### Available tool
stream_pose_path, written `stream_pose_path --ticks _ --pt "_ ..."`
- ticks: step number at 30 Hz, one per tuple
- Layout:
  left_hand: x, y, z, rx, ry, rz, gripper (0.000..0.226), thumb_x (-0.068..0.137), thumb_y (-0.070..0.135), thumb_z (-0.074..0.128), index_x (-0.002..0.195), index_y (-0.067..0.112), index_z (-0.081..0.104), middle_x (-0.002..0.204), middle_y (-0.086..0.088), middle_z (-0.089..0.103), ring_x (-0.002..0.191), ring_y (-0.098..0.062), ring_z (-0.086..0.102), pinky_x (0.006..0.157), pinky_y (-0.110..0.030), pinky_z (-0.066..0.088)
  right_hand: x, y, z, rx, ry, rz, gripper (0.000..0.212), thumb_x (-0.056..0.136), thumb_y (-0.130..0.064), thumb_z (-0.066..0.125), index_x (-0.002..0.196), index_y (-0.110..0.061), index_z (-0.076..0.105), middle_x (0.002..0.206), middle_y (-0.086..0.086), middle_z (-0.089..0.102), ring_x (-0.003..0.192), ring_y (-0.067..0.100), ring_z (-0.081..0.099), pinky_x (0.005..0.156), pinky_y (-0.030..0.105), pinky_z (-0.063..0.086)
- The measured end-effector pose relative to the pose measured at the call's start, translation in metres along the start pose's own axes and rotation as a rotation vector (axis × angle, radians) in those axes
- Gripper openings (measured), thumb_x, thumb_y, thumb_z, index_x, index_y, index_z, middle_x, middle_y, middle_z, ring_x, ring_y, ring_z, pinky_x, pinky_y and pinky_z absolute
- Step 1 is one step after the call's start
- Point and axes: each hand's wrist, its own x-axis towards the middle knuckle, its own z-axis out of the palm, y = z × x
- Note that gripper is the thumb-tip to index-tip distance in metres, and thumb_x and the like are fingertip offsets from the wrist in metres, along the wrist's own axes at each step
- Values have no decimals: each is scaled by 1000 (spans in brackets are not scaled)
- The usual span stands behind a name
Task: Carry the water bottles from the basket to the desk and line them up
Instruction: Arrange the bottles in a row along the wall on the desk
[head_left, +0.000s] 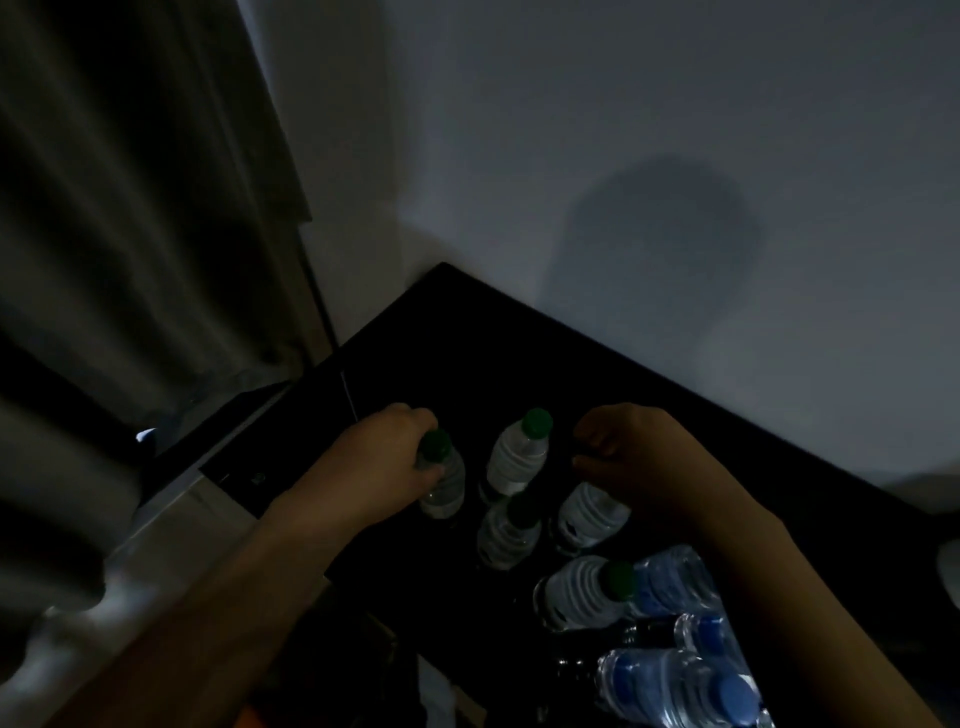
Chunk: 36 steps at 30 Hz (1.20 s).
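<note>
The left hand (384, 462) grasps a green-capped bottle (444, 480) near its neck, upright on the tabletop (467, 338) just left of the middle bottle (517, 460), probably to line it up. The right hand (636, 457) is curled just right of the middle bottle; I cannot tell if it holds anything.

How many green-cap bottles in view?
5 green-cap bottles: one in left hand, one mid-back, one before it, one, cap hidden, under right hand, one by blue-capped bottles. More may be hidden.
</note>
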Motion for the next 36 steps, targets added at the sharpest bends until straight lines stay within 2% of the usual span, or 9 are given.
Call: stream_pose_path --ticks 3,8,13,17,22,25,29,33,36 --pt "13 -9 4 10 -50 34 35 86 29 64 116 13 57 111 -5 54 95 -16 56 86 -33 49 9 -1 10 -3 -1 41 39 83 -30 69 119 -17 62 109 3 64 97 19 62 83 32 52" --pt "31 -13 8 1 -83 75 45 86 30 65 127 18 51 115 -3 51 100 -15 53 86 -28 47 20 5 22 2 -9 73 45 82 -32 69 123 -19 57 113 4 61 97 18 61 81 30 51" --pt "47 -12 8 23 -122 52 51 82 32 69 128 22 50 114 0 50 100 -14 54 86 -30 49 39 11 28 -16 8 16 49 82 -29 67 127 -18 53 116 6 57 100 22 60 79 30 50" --pt "52 -12 9 61 -145 25 44 79 34 71 119 23 56 107 2 48 95 -13 52 81 -29 49 51 16 33 -3 4 -31 49 81 -27 66 128 -18 53 116 5 56 100 23 60 78 30 49" --pt "55 -12 15 58 -142 27 28 76 26 74 101 19 65 98 1 48 85 -12 50 73 -25 44 64 22 44 14 -49 -107 49 80 -23 65 127 -21 51 113 4 55 97 24 59 77 33 50" --pt "55 -15 18 2 -104 16 26 76 27 75 98 16 68 98 -3 50 85 -15 53 78 -31 49 70 21 53 20 -64 -133 46 81 -19 64 126 -20 53 111 5 55 95 25 59 75 30 48" --pt "62 -23 18 -12 -23 -9 25 74 34 76 87 14 68 91 -2 54 78 -13 54 66 -25 43 74 17 60 -8 -88 -137 48 82 -23 67 127 -19 52 113 6 54 96 26 59 74 30 47" --pt "73 -29 13 -64 13 9 28 72 31 76 71 6 64 76 -10 60 67 -17 58 59 -35 48 75 12 58 12 -50 -163 39 81 -23 70 118 -16 59 107 4 53 87 23 58 72 32 50" --pt "82 -32 7 -127 -3 58 27 71 25 76 69 2 62 69 -12 61 63 -21 60 57 -40 50 76 11 53 31 -42 -127 32 76 -22 73 105 -12 65 101 5 55 85 22 59 71 32 49"
